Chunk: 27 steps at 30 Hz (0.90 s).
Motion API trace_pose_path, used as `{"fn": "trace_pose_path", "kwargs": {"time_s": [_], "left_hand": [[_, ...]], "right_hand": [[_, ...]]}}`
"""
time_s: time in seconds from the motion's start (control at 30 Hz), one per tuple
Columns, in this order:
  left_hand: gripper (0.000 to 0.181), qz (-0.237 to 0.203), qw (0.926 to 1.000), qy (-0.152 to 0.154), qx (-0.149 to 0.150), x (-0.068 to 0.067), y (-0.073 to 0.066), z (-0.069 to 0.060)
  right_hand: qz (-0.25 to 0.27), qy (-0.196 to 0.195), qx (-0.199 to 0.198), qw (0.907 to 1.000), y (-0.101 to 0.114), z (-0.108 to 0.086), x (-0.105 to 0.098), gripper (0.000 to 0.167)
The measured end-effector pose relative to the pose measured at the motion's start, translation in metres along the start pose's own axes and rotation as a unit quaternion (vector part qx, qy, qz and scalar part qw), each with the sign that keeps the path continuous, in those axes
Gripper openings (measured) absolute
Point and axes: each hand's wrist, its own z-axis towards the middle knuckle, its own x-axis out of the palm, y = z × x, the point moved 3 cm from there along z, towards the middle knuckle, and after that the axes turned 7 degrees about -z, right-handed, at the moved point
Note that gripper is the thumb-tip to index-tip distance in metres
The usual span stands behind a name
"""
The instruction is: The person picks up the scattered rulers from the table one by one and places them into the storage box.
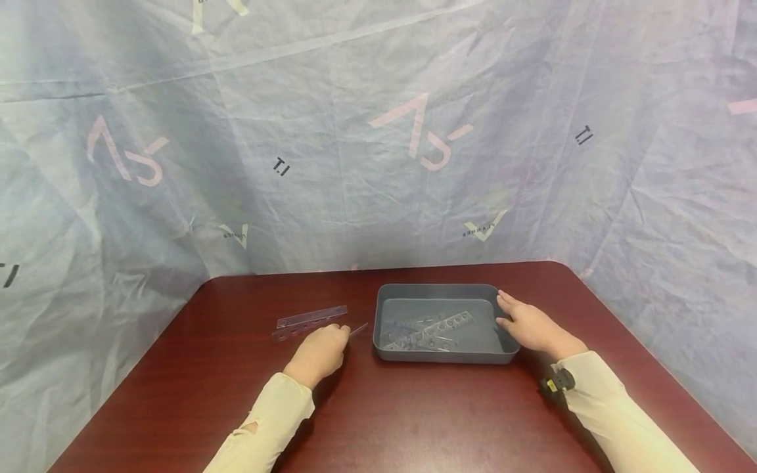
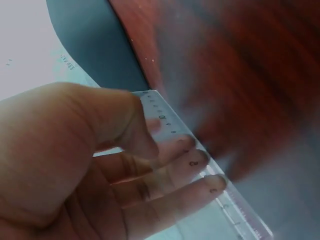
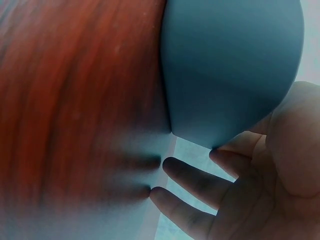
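My left hand (image 1: 319, 351) pinches a clear ruler (image 2: 205, 172), with the thumb on the near face and the fingers showing through from behind. In the head view only a thin end of this ruler (image 1: 359, 330) sticks out toward the grey tray (image 1: 446, 357). At the tray's right side, my right hand (image 1: 535, 326) holds the wall, thumb over the rim and fingers along the outside. Inside the tray lie several clear plastic pieces, among them a strip with round holes (image 1: 455, 322); their overlapping outlines are hard to separate.
Left of the tray, beyond my left hand, a clear ruler-like strip (image 1: 312, 316) lies beside another clear strip with holes (image 1: 284, 334). A dark red wooden table (image 1: 414, 414) carries everything. Grey printed cloth (image 1: 331, 197) hangs behind and at both sides.
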Motion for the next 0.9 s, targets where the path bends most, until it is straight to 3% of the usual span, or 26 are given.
{"fn": "trace_pose_path", "kwargs": {"time_s": [0.37,0.77,0.9], "left_hand": [[0.021,-0.045,0.9973,0.023,-0.053,-0.003,0.009,0.002],[0.018,-0.048,0.9948,0.038,-0.082,-0.015,0.015,0.001],[0.022,-0.058,0.9948,0.022,-0.081,-0.024,0.018,0.000]], "right_hand": [[0.002,-0.007,-0.002,1.0000,-0.002,-0.001,0.002,0.058],[-0.003,-0.004,-0.001,1.0000,-0.003,0.002,0.003,0.059],[-0.002,-0.006,-0.003,1.0000,-0.003,0.002,0.003,0.058]]}}
